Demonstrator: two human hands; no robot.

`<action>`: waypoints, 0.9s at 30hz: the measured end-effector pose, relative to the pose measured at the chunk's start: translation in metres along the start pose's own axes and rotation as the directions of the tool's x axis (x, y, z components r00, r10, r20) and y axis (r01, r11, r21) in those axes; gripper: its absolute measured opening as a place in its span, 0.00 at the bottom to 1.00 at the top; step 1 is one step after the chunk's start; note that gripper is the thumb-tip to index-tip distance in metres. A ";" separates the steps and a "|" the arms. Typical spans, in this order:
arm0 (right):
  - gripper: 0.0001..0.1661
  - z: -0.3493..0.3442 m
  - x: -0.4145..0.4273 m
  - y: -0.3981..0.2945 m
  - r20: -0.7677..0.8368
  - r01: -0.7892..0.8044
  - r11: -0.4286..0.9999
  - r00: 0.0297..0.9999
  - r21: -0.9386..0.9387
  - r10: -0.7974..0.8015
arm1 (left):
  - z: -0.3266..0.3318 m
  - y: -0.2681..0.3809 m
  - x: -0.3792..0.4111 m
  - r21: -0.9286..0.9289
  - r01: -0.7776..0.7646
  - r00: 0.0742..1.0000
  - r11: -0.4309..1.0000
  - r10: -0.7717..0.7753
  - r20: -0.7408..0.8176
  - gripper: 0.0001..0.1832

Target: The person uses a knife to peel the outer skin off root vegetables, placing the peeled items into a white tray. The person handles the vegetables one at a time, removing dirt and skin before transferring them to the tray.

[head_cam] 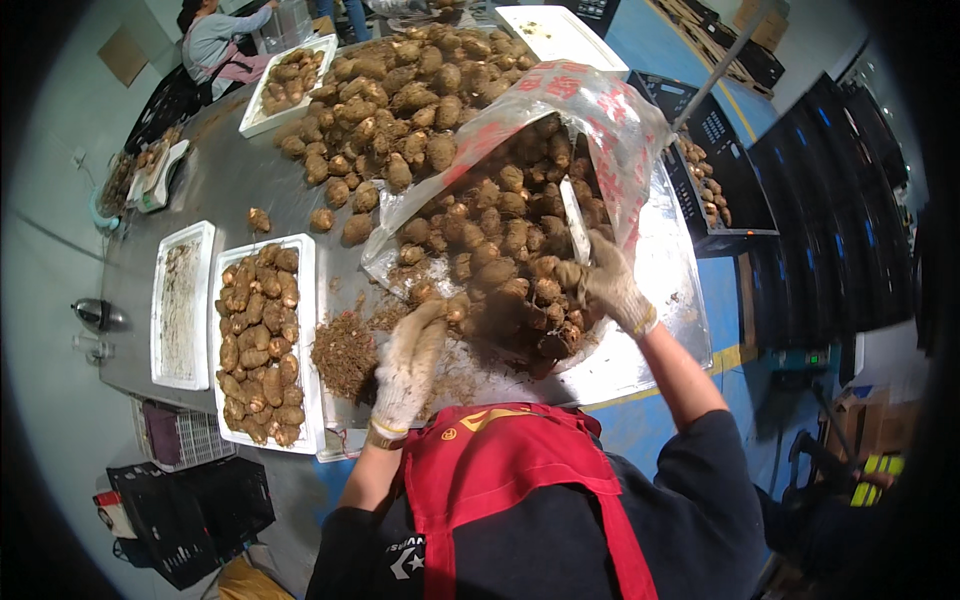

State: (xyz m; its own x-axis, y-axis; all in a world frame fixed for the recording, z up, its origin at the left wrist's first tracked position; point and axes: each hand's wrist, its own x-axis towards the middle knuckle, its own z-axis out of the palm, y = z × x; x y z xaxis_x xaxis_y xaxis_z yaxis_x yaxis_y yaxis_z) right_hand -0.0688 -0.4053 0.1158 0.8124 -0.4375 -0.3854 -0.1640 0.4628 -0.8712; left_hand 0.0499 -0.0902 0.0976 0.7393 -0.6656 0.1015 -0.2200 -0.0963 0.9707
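Note:
Brown taro corms (480, 225) spill out of a clear plastic bag with red print (555, 82) onto a metal table (217, 176). My left hand (411, 356), in a soiled white knitted glove, touches a small corm at the pile's near left edge; whether it grips it is unclear. On the pile's right side, my right hand (609, 281), gloved too, has curled fingers near a long pale strip (576, 219), perhaps a blade, and against a corm. What its fingers hold cannot be made out. Brown root scraps (345, 354) lie heaped left of my left hand.
At the left stand a white foam tray of corms (309, 337) and a soiled white tray (204, 300). More corms (405, 97) lie beyond the bag. A black crate (739, 187) stands beyond the table's right edge. Another person (225, 45) is at the far left.

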 end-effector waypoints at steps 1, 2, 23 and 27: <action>0.34 0.014 -0.013 0.003 0.095 0.037 0.999 0.995 0.025 -0.039 | 0.011 -0.004 0.003 -0.349 0.133 0.990 0.928 -0.111 0.082 0.29; 0.37 0.028 -0.025 0.007 0.164 0.092 0.991 0.984 -0.100 -0.075 | 0.019 -0.009 0.006 -0.476 0.232 0.970 0.849 -0.166 0.176 0.30; 0.28 0.107 -0.048 0.068 0.139 0.175 0.972 0.978 -0.156 -0.154 | 0.027 0.029 0.000 -0.076 0.040 0.991 0.996 -0.049 -0.127 0.24; 0.25 0.107 -0.047 0.074 0.073 0.148 0.950 0.988 -0.275 -0.133 | 0.032 0.023 -0.004 0.171 -0.085 0.990 0.982 0.102 -0.093 0.23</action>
State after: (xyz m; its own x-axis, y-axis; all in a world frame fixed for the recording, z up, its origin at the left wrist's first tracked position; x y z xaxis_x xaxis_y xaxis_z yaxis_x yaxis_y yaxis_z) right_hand -0.0591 -0.2676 0.1020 0.8655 -0.4380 -0.2432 -0.1895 0.1633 -0.9682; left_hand 0.0217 -0.1139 0.1124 0.7689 -0.6004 0.2198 -0.3874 -0.1641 0.9072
